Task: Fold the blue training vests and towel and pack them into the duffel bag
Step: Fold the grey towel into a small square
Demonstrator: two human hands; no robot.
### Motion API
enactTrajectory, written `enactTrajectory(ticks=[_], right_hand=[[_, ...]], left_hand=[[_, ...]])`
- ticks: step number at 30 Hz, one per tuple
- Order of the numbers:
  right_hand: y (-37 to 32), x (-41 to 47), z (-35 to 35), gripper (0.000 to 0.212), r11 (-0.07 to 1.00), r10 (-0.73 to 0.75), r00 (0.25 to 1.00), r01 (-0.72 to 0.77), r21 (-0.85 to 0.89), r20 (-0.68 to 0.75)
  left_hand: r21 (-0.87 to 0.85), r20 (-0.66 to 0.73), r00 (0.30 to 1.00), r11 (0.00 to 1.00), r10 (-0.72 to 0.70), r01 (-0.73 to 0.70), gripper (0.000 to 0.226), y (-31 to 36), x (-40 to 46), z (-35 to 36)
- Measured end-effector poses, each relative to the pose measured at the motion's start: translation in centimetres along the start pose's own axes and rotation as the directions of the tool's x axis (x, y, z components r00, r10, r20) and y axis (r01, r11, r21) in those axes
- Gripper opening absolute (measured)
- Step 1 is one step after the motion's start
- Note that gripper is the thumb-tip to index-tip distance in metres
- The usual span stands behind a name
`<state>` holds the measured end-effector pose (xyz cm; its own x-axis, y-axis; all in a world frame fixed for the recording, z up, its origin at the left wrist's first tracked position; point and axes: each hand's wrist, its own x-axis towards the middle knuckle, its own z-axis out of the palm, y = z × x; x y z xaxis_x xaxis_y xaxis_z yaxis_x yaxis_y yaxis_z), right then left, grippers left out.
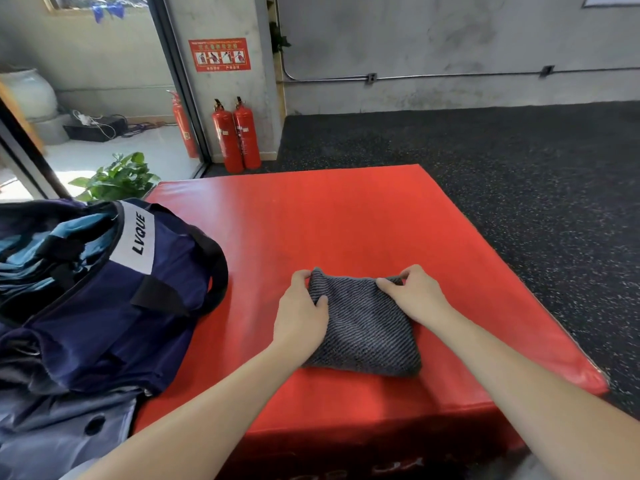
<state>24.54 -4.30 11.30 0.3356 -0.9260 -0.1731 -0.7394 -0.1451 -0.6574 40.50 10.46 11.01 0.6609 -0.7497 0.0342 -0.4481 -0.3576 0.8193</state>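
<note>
— What's in hand?

— I see the left hand [300, 308] and right hand [414, 295] each pinching a far corner of the grey striped towel [367, 332], folded small on the red mat [346, 230]. I judge the last fold is being squared off.

— And next?

— Lifting the bundle without letting it spring open, then carrying it left into the open duffel bag [114, 296], where blue vests [38, 251] already show inside.

Grey striped towel [367, 327] lies folded small on the red pad — navy duffel bag [114, 299] open beside it.
</note>
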Motion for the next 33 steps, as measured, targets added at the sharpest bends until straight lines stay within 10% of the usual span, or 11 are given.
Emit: enactTrajectory(ticks=[5, 10, 15, 19, 22, 33], right_hand=[[-0.5, -1.7, -0.9, 0.024, 0.897, 0.074, 0.949, -0.197, 0.395, 0.307], [-1.3, -3.0, -2.3, 0.041, 0.844, -0.268, 0.913, 0.068, 0.532, 0.307], [-3.3, -5.4, -2.3, 0.046, 0.795, -0.425, 0.827, 0.148, 0.588, 0.367], [-6.3, -7.5, -2.6, 0.039, 0.772, -0.46, 0.789, 0.13, 0.622, 0.406], [-9.0, -9.1, -2.6, 0.033, 0.787, -0.473, 0.759, 0.135, 0.602, 0.447], [-21.6, -13.0, -1.5, 0.042, 0.81, -0.573, 0.627, 0.332, 0.484, 0.528]], left_hand=[[0.195, -0.021, 0.999, 0.98, 0.04, -0.035, 0.054, 0.1, 0.2, 0.6], [0.13, 0.178, 0.883, 0.879, 0.434, -0.459, 0.065, 1.0, 1.6, -2.5], [-0.32, 0.382, 0.819, 0.893, 0.428, -0.317, 0.039, 3.2, 1.0, -7.3], [-0.318, 0.424, 0.84, 0.924, 0.338, -0.211, 0.08, 3.0, 0.3, -10.2], [-0.203, 0.465, 0.831, 0.95, 0.305, -0.235, 0.055, 1.8, -0.2, -12.8], [-0.358, -0.189, 0.959, 0.894, 0.213, -0.269, 0.035, -1.4, -6.6, -27.0]])
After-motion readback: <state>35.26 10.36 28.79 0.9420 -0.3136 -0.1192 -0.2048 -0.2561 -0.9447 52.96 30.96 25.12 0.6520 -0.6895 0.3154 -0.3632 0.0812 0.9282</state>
